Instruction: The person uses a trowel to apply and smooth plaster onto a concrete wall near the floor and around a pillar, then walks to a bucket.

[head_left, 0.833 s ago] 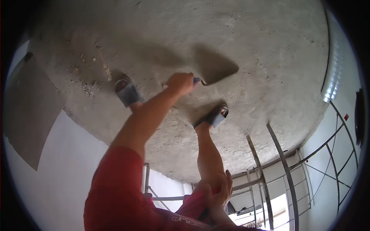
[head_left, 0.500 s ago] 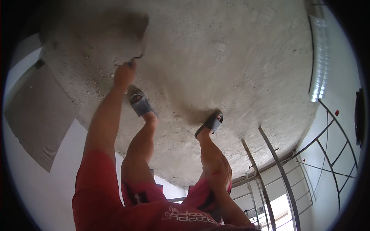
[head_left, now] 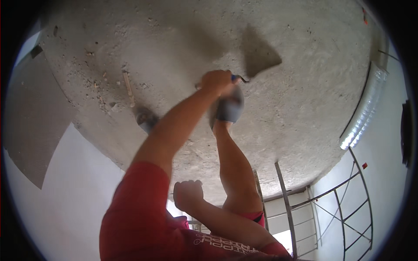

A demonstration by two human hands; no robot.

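While gripping a trowel (head_left: 260, 54) by its blue handle in the left hand (head_left: 217, 81), reaching with that arm out over a rough concrete floor (head_left: 305, 95). Wrapping the fingers closely round the handle and holding the triangular grey blade out beyond the hand, up and to its right — cannot tell touching the floor from hovering over it. Overlapping, in this view, the blurred toe of the right slide sandal (head_left: 228, 111) with the left hand; half hiding the left slide sandal (head_left: 149, 119) behind the left forearm. Closing the right hand (head_left: 188, 194) into a loose fist near the body, crossing that forearm in from the lower right; cannot tell about anything inside the curled fingers. Wearing a red shirt (head_left: 135, 200). Showing, left of the feet, scattered rubble (head_left: 101, 102) and a thin pale strip (head_left: 129, 89) on the floor — and, farther left, a grey ribbed patch (head_left: 39, 108) beside a white wall (head_left: 91, 158). Showing on the right a silvery tube (head_left: 365, 104) along the floor's edge, and below that a metal frame (head_left: 286, 209).
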